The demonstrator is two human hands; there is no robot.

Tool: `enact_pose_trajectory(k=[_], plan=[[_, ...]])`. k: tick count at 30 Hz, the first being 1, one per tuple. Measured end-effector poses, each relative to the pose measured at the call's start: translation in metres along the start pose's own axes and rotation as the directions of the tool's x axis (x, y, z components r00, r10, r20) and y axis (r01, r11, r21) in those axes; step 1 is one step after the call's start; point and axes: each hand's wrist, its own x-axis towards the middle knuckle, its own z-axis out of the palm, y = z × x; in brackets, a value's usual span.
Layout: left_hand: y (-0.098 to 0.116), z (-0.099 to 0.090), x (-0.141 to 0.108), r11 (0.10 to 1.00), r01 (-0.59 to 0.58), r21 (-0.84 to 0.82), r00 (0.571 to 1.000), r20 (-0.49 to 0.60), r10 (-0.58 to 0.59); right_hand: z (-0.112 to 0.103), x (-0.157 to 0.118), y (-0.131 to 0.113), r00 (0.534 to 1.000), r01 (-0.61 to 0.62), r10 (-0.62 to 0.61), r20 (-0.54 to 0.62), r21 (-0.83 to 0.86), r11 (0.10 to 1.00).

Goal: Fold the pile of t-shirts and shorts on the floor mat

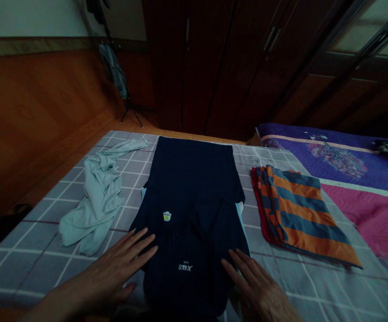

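Navy shirt [194, 174] lies on the checked sheet [56, 201], between a grey garment [101, 192] and folded striped cloth [301, 205]. Its creases should flatten best under light, even outward strokes. Left hand [126, 259] and right hand [256, 281] lie palm-down at opposite sides, fingers extended and slightly parted, neither visibly gripping fabric. Forearms angle inward.

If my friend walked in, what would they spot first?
Probably the orange striped cloth, folded on the checked sheet at right. Next, the navy garment in the middle, left hand and right hand at its sides. A crumpled pale cloth lies at left.
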Motion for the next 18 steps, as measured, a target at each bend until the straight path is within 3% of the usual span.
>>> enact_pose_trajectory(k=[5,9,14,16,18], plan=[[-0.01,0.021,0.007,0.99,-0.031,0.138,0.995,-0.087,0.043,0.005,0.017,0.006,0.997,0.066,-0.073,-0.04,-0.152,0.986],[-0.017,0.019,0.013,0.995,-0.028,0.096,0.99,-0.132,0.041,0.001,0.032,0.011,0.999,0.046,-0.046,-0.008,-0.044,0.998],[-0.024,-0.031,0.036,0.955,-0.021,-0.296,0.999,-0.031,0.012,-0.022,0.062,0.031,0.988,-0.115,0.074,0.138,0.321,0.94],[-0.033,-0.057,0.051,0.894,0.05,-0.446,0.999,0.023,-0.044,-0.036,0.08,0.048,0.971,-0.218,0.126,0.203,0.541,0.812],[-0.048,-0.08,0.07,0.808,0.162,-0.566,0.983,0.025,-0.18,-0.051,0.103,0.073,0.937,-0.345,0.178,0.3,0.728,0.592]])
